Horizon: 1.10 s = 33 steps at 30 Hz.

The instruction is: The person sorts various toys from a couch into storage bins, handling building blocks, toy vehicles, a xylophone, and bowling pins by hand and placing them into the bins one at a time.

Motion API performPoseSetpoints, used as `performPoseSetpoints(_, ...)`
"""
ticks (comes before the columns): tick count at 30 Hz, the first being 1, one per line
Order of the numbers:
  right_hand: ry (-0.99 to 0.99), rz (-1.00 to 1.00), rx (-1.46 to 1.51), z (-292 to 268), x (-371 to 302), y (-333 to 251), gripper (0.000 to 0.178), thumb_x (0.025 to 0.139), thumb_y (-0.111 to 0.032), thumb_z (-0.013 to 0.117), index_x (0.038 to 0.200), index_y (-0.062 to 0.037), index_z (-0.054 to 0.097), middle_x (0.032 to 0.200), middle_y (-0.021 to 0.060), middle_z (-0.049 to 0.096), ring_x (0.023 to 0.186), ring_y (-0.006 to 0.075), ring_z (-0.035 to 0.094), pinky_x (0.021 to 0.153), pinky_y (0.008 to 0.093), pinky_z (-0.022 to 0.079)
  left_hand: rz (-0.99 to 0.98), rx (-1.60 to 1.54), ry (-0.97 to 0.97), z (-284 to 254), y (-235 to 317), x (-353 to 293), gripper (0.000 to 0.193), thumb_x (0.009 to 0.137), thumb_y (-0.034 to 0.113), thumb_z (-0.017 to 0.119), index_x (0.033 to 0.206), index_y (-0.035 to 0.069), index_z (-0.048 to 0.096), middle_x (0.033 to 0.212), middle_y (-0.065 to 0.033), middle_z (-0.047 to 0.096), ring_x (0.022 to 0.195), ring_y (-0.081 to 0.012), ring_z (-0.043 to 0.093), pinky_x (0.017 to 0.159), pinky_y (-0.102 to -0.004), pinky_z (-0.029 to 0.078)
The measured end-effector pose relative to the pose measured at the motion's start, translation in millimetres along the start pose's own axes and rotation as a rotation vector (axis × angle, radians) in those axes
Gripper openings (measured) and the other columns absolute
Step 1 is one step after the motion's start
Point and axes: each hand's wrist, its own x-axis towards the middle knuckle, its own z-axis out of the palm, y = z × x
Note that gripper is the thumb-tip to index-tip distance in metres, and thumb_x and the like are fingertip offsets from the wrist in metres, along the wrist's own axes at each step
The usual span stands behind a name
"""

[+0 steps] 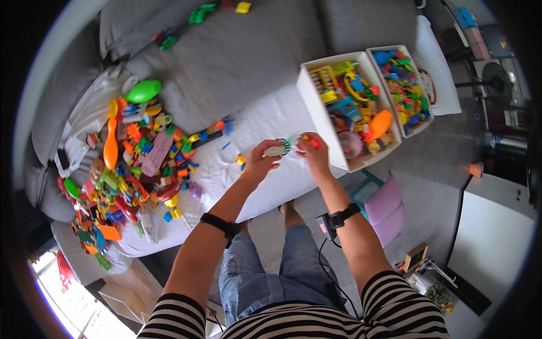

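Note:
My left hand (261, 161) is closed on a round, flat, green-and-white toy piece (279, 148) whose exact kind I cannot make out. Close to its right, my right hand (316, 156) pinches a small red toy piece (308, 142) with a bit of yellow on it. Both hands are raised over the front part of the white sheet, a short gap between them. Below my left hand, a small yellow, orange and blue toy (241, 161) rests on the sheet (259, 192).
A large toy heap (164, 152) spreads over the left, with an orange toy bowling pin (110, 146) on it. Two white boxes, a nearer one (316, 107) and a farther one (420, 127), hold many toys at the right. A pink-lilac chair (385, 212) stands beneath them.

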Motion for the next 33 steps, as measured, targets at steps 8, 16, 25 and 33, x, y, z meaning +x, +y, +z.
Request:
performPoseSetpoints(8, 0.077, -0.046, 0.509, -118.0, 40.5, -66.8, 0.033, 0.09, -0.018, 0.069, 0.118, -0.009, 0.055, 0.103, 0.0002, 0.056, 0.094, 0.013, 0.058, 0.095, 0.0331, 0.048, 0.103, 0.01, -0.134, 139.3, 37.6, 105.2, 0.058, 0.089, 0.002, 0.061, 0.141, 0.02, 0.043, 0.12, -0.0023, 0.056, 0.099, -0.0122, 0.06, 0.078, -0.0267, 0.056)
performPoseSetpoints(16, 0.199, 0.015, 0.593, -106.3, 52.9, -63.2, 0.036, 0.094, -0.026, 0.062, 0.126, -0.0122, 0.052, 0.112, 0.0018, 0.054, 0.108, 0.0148, 0.054, 0.093, 0.0364, 0.048, 0.165, 0.27, 0.018, 108.7, 27.7, 115.2, 0.064, 0.086, 0.001, 0.055, 0.145, 0.019, 0.04, 0.121, -0.0095, 0.06, 0.08, -0.0132, 0.062, 0.063, -0.028, 0.055)
performPoseSetpoints(25, -0.518, -0.092, -0.581, 2.9, 40.0, 11.8, 0.044, 0.086, -0.025, 0.07, 0.124, -0.0067, 0.055, 0.101, 0.0091, 0.066, 0.084, 0.0157, 0.064, 0.073, 0.0286, 0.051, 0.312, 0.568, 0.43, -22.3, -72.9, 39.3, 0.054, 0.084, 0.004, 0.061, 0.136, 0.013, 0.049, 0.13, -0.0125, 0.055, 0.1, -0.0213, 0.063, 0.078, -0.0322, 0.054)
performPoseSetpoints(33, -0.59, -0.35, -1.204, 79.3, 28.7, 152.1, 0.066, 0.075, -0.031, 0.078, 0.129, -0.0066, 0.05, 0.113, 0.0172, 0.057, 0.102, 0.0313, 0.059, 0.081, 0.0365, 0.051, 0.195, 0.948, 0.705, -98.4, -110.3, -19.0, 0.064, 0.075, 0.006, 0.066, 0.135, 0.014, 0.046, 0.142, -0.0174, 0.039, 0.126, -0.0396, 0.043, 0.103, -0.0457, 0.04)
